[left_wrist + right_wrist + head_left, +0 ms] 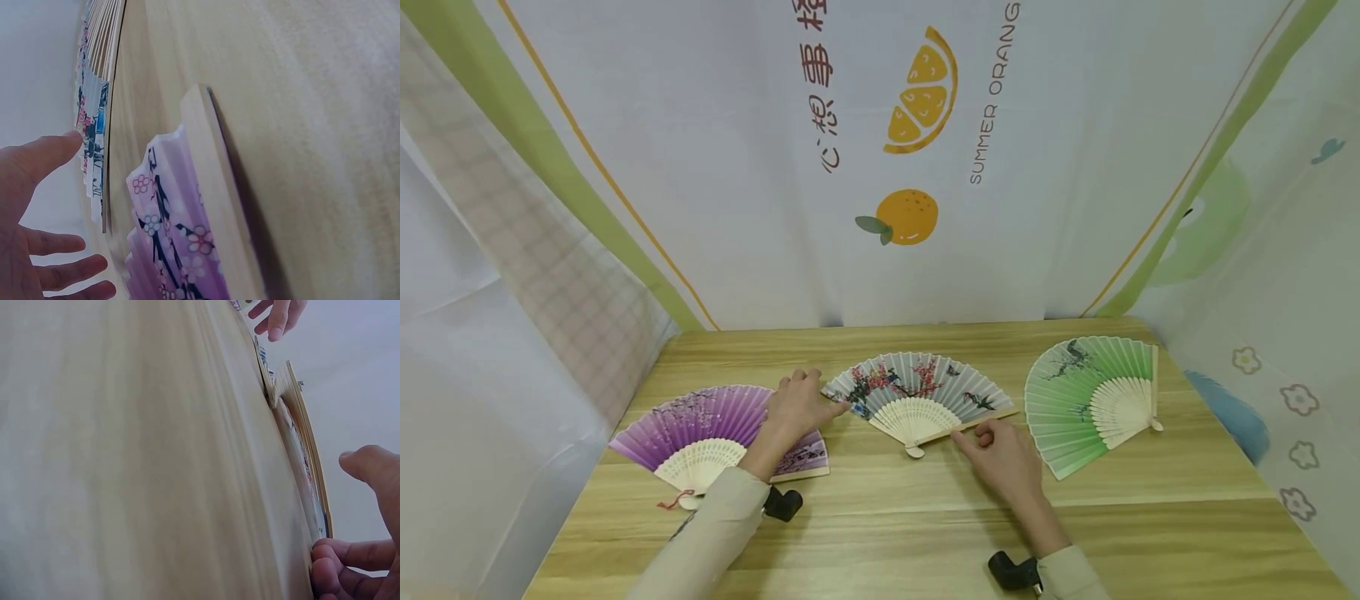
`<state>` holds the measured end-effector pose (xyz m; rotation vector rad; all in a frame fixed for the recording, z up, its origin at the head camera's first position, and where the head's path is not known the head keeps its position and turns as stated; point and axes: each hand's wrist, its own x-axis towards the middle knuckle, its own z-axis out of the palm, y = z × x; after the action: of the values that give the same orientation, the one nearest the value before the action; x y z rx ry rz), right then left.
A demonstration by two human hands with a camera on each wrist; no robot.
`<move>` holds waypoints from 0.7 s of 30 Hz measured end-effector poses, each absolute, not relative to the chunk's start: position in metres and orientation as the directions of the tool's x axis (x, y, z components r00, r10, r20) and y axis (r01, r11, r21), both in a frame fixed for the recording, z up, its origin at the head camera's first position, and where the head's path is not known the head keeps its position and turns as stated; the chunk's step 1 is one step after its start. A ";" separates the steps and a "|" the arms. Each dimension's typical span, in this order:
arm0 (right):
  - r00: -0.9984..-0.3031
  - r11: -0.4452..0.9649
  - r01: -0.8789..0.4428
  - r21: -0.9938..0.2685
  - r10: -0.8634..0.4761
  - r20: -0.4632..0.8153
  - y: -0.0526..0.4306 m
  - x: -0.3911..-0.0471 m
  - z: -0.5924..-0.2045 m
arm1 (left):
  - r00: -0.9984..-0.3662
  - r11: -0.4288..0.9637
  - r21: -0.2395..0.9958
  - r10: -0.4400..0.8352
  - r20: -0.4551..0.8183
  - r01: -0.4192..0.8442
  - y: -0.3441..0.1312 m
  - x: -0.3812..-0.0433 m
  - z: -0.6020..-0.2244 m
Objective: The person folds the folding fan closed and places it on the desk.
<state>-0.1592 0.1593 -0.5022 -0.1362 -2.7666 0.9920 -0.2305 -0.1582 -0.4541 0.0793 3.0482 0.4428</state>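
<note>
- A spread folding fan of white pleated fabric with red blossoms, dark birds and pale slotted ribs (pixel 917 414) lies at the middle of a wood-grain table (pixel 880 542), its pivot toward the person.
- The person's left hand (pixel 797 407) is released, its fingers loosely extended and grasping nothing; the thumb points at the white fan's left end. Whether it touches the fan, I cannot tell.
- The right hand (pixel 1003 458) is at the white fan's right outer stick, bent fingers touching its edge, the thumb apart from it in the wrist view. Whether those fingers grasp the stick, I cannot tell.
- Left of it, partly hidden by the left hand and forearm, lies a spread purple fabric fan with blossom branches (pixel 700 421) and a red tassel (pixel 676 500) at its pivot.
- To the right lies a spread green fabric fan with a dark branch print (pixel 1060 404).
- Behind stands a white cloth with orange-fruit prints (pixel 737 167).
</note>
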 end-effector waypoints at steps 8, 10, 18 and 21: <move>-0.973 0.759 0.037 -0.650 0.175 0.149 0.156 -0.160 -0.504 | -0.996 0.955 0.295 0.051 -0.069 0.028 -0.159 -0.231 -0.456; -0.973 0.756 0.039 -0.653 0.177 0.146 0.156 -0.160 -0.504 | -0.996 0.953 0.302 0.050 -0.070 0.027 -0.160 -0.232 -0.457; -0.972 0.740 0.057 -0.670 0.193 0.131 0.154 -0.158 -0.503 | -0.996 0.934 0.355 0.062 -0.060 0.037 -0.164 -0.234 -0.459; -0.970 0.732 0.071 -0.677 0.208 0.124 0.152 -0.157 -0.503 | -0.997 0.926 0.377 0.055 -0.060 0.028 -0.165 -0.236 -0.459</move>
<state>-0.1565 0.1525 -0.5034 -0.2231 -2.7431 1.0609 -0.2356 -0.1648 -0.4588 0.0649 3.0145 0.5887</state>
